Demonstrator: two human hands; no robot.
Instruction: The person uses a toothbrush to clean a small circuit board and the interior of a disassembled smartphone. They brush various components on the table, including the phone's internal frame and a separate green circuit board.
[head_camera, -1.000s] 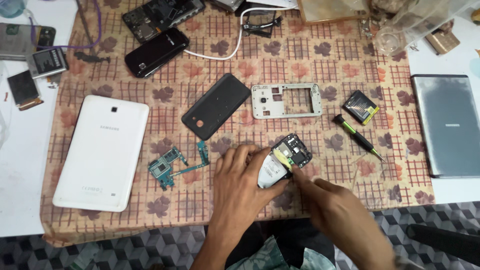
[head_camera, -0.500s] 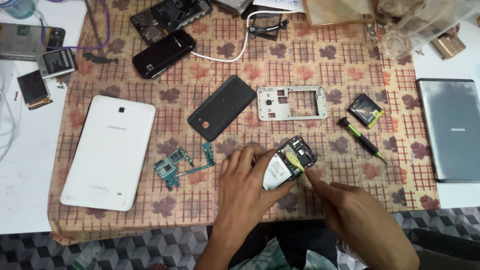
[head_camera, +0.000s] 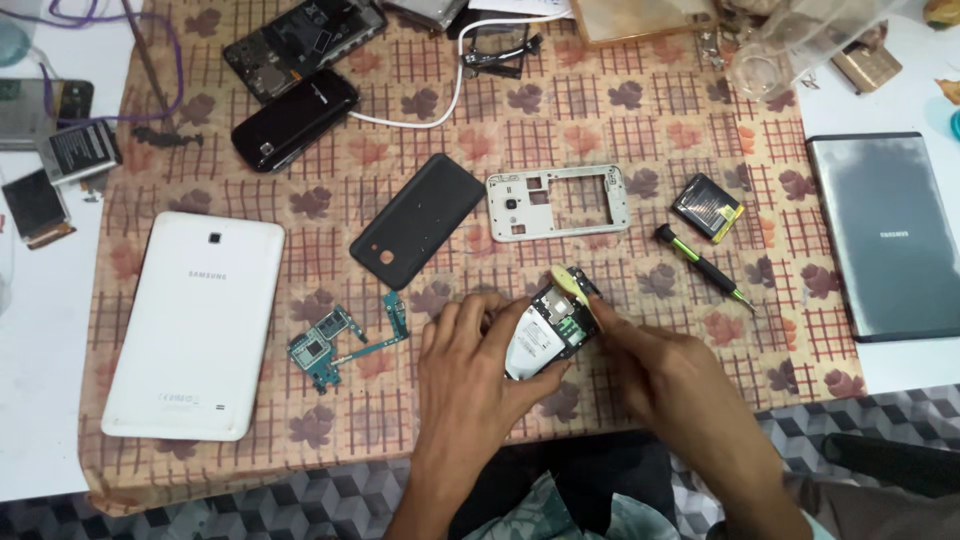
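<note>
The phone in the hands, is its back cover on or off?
Off. The phone shows bare inner parts between the left hand and right hand; a black back cover lies apart on the cloth.

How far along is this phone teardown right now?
Done: the black back cover, white middle frame, battery and a green circuit board lie apart on the cloth. In hand: the left hand grips the opened phone body while the right hand works a yellow pry pick at its edge. Left: the parts inside that body.
</note>
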